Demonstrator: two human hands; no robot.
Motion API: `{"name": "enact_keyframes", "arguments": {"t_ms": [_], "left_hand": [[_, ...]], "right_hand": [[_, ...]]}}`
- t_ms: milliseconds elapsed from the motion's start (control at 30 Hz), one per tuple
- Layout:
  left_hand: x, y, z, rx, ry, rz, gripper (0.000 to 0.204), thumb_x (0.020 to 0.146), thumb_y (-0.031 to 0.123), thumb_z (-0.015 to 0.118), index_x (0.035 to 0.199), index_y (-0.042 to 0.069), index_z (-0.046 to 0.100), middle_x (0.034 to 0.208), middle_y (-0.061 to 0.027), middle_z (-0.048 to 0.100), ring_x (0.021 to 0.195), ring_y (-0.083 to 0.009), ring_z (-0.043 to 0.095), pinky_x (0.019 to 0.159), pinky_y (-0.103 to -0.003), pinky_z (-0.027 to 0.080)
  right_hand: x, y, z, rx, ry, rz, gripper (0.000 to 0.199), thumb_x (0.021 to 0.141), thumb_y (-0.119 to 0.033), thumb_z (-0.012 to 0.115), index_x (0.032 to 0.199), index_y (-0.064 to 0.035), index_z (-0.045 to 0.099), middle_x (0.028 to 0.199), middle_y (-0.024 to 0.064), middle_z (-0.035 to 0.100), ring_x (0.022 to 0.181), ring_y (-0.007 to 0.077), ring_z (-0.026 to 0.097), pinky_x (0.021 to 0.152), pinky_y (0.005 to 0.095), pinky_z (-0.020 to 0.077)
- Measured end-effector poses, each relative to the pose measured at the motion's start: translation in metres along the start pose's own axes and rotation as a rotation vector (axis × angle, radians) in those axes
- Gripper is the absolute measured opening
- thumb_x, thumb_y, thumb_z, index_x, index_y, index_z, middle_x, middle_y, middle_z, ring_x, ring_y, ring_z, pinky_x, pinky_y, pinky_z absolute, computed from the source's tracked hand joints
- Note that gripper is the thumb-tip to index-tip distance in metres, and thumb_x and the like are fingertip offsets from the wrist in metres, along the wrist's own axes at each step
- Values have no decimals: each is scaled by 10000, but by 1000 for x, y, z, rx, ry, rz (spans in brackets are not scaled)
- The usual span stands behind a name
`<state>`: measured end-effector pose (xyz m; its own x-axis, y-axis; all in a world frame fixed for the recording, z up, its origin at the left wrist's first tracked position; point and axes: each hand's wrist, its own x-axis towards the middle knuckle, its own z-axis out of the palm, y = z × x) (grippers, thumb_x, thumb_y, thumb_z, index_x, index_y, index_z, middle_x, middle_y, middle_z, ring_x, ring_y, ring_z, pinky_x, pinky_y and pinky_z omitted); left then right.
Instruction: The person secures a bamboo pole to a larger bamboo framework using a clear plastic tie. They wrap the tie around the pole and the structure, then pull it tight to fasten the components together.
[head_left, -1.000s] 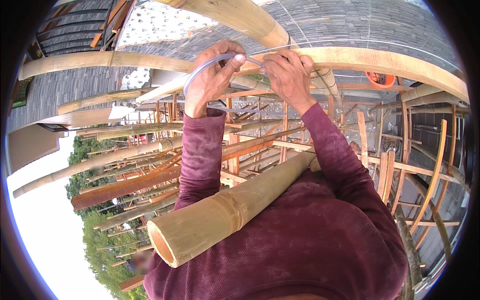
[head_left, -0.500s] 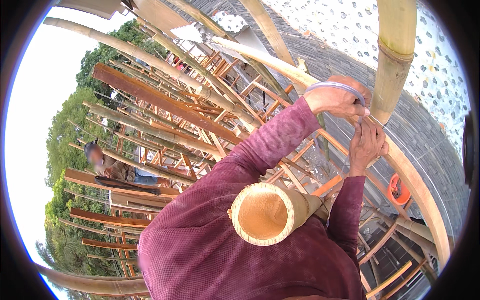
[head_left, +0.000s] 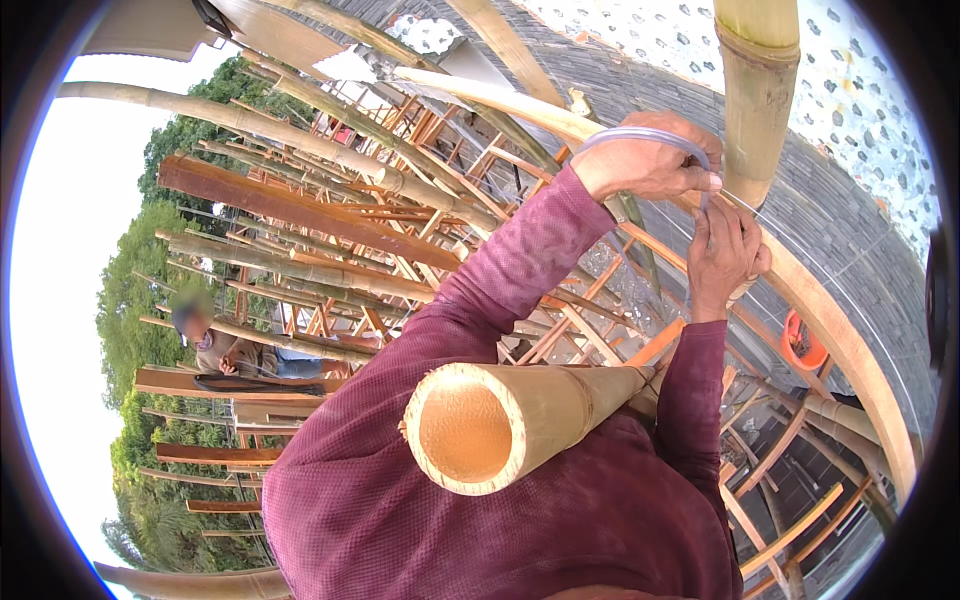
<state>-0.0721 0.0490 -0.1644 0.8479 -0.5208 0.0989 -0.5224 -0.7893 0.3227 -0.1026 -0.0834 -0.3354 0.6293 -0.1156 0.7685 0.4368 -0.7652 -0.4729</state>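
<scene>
My left hand is raised and closed on a loop of clear plastic strap beside a thick upright bamboo pole. Just below it, my right hand pinches the same strap against a long curved bamboo pole where the two poles meet. Both arms are in dark red sleeves. A short hollow bamboo pole lies between my arms, its open end facing the camera.
A dense frame of bamboo poles and orange-brown struts spreads beneath and to the left. Another person sits among the poles at the left. An orange object lies on the grey paved ground far below, right. Trees stand at the left.
The view has swung round, so the hands now sit at the upper right. Both hands have stayed on the clear strap at the pole joint, the left one slightly higher.
</scene>
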Motion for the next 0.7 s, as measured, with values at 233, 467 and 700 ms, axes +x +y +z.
{"name": "enact_keyframes", "arguments": {"t_ms": [233, 467, 700], "left_hand": [[-2, -4, -11, -127, -13, -54, 235, 888, 265, 687, 895, 31, 663, 725, -61, 634, 675, -142, 613, 602, -305, 477], [4, -2, -11, -102, -66, -181, 295, 895, 319, 691, 917, 26, 664, 745, -56, 635, 691, -131, 605, 633, -286, 482], [-1, -7, -13, -208, -11, -147, 280, 921, 274, 667, 917, -6, 656, 748, -71, 640, 702, -141, 621, 657, -277, 499]], "right_hand": [[12, -14, -3, 118, 31, 23, 235, 759, -181, 757, 987, -161, 705, 1053, -76, 690, 1016, 171, 588, 861, 343, 351], [6, -7, 3, 139, 55, 49, 201, 752, -189, 760, 944, -161, 708, 1045, -77, 691, 1010, 149, 584, 866, 340, 293], [0, -6, 1, 168, 15, 55, 298, 758, -252, 759, 1032, -160, 687, 1104, -66, 664, 1074, 144, 554, 882, 353, 292]]}}
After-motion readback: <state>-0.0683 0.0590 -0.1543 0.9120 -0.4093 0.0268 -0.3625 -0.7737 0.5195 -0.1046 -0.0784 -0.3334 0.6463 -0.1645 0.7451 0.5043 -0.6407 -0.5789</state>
